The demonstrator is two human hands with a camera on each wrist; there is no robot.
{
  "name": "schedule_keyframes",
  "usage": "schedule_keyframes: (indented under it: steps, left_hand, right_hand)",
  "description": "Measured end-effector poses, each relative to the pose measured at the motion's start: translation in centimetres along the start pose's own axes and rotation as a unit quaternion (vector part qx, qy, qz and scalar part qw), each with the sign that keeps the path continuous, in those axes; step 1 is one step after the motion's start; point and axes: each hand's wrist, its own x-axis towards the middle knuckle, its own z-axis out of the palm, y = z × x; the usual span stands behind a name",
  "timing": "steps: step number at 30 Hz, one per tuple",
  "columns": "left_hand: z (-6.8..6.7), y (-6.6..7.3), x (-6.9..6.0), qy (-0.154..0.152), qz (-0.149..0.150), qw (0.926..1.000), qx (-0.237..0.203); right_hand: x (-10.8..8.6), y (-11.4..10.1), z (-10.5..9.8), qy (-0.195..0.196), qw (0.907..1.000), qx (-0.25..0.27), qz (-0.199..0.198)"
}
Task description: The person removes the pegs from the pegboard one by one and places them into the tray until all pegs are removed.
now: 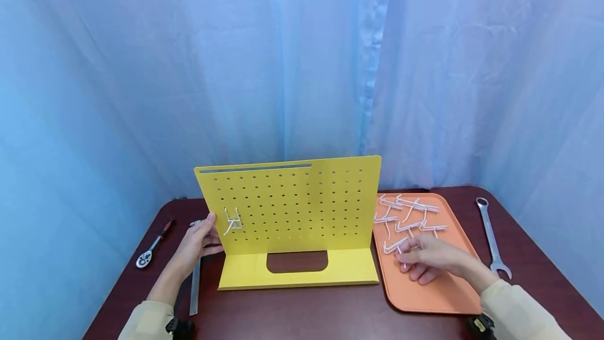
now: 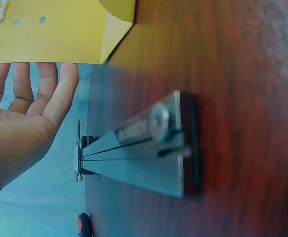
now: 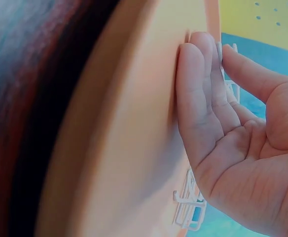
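Note:
A yellow pegboard (image 1: pixel 292 209) stands upright on its bent base, with one white wire hook (image 1: pixel 233 220) mounted near its left side. My left hand (image 1: pixel 204 237) grips the board's left edge, thumb near the front face; in the left wrist view the fingers (image 2: pixel 48 81) reach behind the panel. On the orange tray (image 1: pixel 448 295) to the right lie several white hooks (image 1: pixel 420 206). My right hand (image 1: pixel 431 257) pinches the nearest white hook (image 1: pixel 394 247) between thumb and fingers, low over the tray. In the right wrist view the hand mostly hides that hook.
A steel caliper (image 1: pixel 195 287) lies left of the board, close by the left forearm. Farther left is a ratchet wrench (image 1: pixel 153 245) with a red and black handle. A combination wrench (image 1: pixel 491 235) lies right of the tray. Blue curtains (image 1: pixel 283 67) hang behind the dark wooden table (image 1: pixel 302 314).

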Motion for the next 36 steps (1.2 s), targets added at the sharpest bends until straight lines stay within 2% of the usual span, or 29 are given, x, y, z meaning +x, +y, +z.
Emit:
schedule_keyframes:
  steps: [6,11,21,25,30,36]
  left_hand:
    - [0.1,-0.4,-0.2,0.002,0.000,0.9999,-0.011]
    - [0.8,-0.4,0.4,-0.004,-0.001,0.9999,-0.016]
    - [0.1,0.0,0.1,-0.001,-0.005,0.9999,-0.010]
    - [-0.3,-0.3,-0.4,0.006,-0.003,0.9999,-0.010]
    - [-0.1,-0.7,-0.7,0.013,-0.012,0.9998,-0.012]
    - [0.1,-0.4,-0.2,0.010,0.004,0.9998,-0.015]
  right_hand:
    - [0.1,0.4,0.5,0.017,0.9997,-0.019,-0.001]
    - [-0.2,0.8,0.0,0.031,0.9992,-0.025,0.009]
    - [0.3,0.3,0.6,0.048,0.9984,-0.031,0.006]
    - [0.6,0.1,1.1,0.040,0.9989,-0.025,0.000]
    - [0.2,0.5,1.4,0.023,0.9997,-0.009,-0.002]
    - [0.0,0.5,1.0,0.025,0.9996,-0.007,-0.012]
